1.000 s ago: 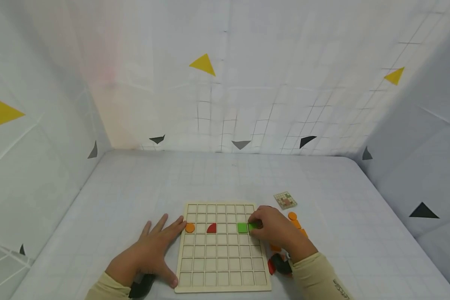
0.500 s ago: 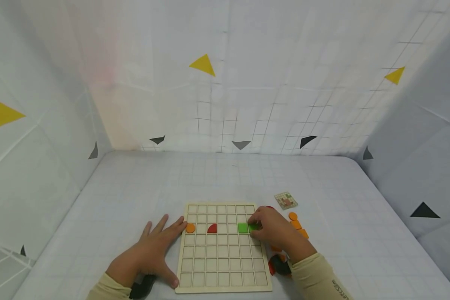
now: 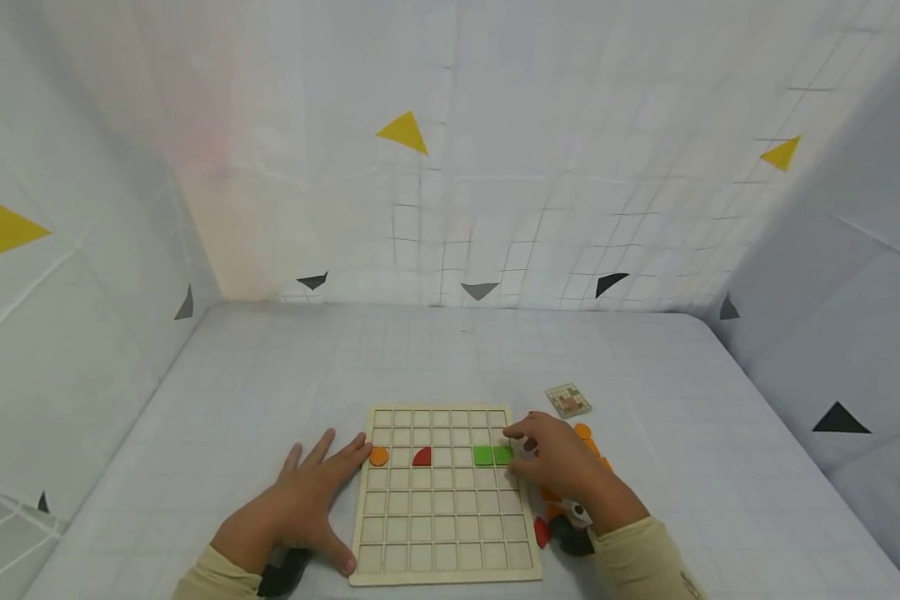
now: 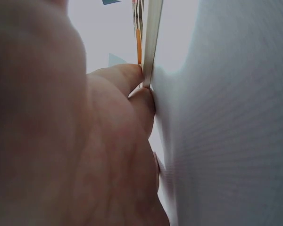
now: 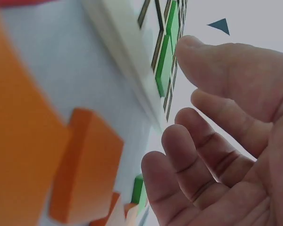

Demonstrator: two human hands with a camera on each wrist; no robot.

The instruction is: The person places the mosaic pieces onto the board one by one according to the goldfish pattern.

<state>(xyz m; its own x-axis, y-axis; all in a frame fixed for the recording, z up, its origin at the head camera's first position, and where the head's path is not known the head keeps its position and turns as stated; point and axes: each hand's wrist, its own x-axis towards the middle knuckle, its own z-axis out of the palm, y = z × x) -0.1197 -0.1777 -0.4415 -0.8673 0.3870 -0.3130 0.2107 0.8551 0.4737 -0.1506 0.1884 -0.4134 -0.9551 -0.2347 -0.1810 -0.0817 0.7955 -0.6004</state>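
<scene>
A wooden grid board (image 3: 445, 530) lies flat in front of the person. One row holds an orange disc (image 3: 378, 457), a red quarter-circle (image 3: 423, 457) and two green square tiles (image 3: 483, 456) side by side at its right end. The left hand (image 3: 307, 492) spreads its fingers, with fingertips and thumb touching the board's left edge. By the right edge, the right hand (image 3: 566, 462) holds nothing; its thumb and forefinger stand apart beside the outer green tile (image 3: 503, 455). In the right wrist view that tile (image 5: 164, 68) sits in its cell, just off the thumb.
A small patterned card (image 3: 568, 401) lies beyond the board's right corner. Orange pieces (image 3: 583, 432) and a red piece (image 3: 542, 532) lie along the right side, partly hidden by the right hand. The right wrist view shows an orange block (image 5: 87, 165) close by.
The right hand has let go of the outer green tile and drawn back slightly to the right, its fingers spreading. The left hand has stayed in place.
</scene>
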